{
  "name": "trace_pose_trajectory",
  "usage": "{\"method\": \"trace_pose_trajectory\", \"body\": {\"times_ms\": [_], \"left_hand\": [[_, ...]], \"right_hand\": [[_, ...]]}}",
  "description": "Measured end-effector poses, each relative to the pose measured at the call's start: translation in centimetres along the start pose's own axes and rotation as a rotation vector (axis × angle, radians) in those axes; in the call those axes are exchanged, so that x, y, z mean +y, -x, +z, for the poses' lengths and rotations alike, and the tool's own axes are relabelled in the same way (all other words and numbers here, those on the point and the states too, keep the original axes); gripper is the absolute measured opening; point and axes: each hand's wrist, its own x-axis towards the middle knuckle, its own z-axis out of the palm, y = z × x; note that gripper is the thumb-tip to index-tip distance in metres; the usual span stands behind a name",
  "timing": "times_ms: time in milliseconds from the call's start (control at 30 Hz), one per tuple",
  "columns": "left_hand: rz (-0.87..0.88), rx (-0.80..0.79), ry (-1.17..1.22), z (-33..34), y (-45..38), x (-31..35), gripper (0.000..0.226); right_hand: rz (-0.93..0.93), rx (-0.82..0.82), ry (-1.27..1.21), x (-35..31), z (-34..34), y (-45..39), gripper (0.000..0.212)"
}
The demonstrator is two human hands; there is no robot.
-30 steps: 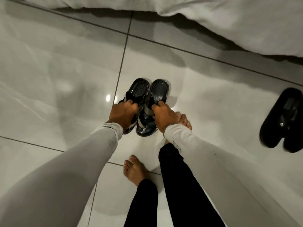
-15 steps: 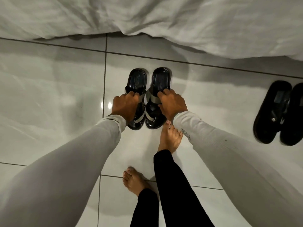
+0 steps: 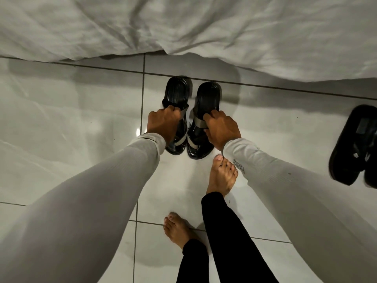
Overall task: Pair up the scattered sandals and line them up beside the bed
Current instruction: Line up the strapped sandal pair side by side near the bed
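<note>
Here the left hand [image 3: 163, 124] grips the straps of the left sandal [image 3: 177, 94], the right hand [image 3: 221, 127] the right sandal [image 3: 208, 97], side by side on the floor [image 3: 71, 123] near the bed sheet [image 3: 183, 25]; another black pair [image 3: 355, 146] lies far right.

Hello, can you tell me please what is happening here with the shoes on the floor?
A person is bending over and holding a pair of black sandals with grey straps. The left hand grips the left sandal and the right hand grips the right sandal. The two sit side by side on the white tile floor, heels toward the bed sheet. Another black pair lies at the right edge. The person is barefoot.
</note>
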Motion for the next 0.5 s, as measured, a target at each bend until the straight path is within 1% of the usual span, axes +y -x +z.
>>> {"method": "trace_pose_trajectory", "body": {"times_ms": [100, 233, 367, 500], "left_hand": [[-0.001, 0.011, -0.023, 0.8, 0.3, 0.1, 0.024], [0.008, -0.006, -0.045, 1.8, 1.0, 0.2, 0.025], [0.002, -0.007, -0.051, 2.0, 1.2, 0.2, 0.044], [0.011, 0.061, -0.076, 2.1, 1.4, 0.4, 0.060]], "right_hand": [[-0.005, -0.005, 0.002, -0.2, 0.5, 0.3, 0.041], [-0.003, -0.002, 0.014, -0.5, 1.0, 0.5, 0.040], [0.002, 0.023, 0.002, -0.6, 1.2, 0.8, 0.041], [0.004, 0.049, -0.039, -0.9, 0.7, 1.7, 0.057]]}}
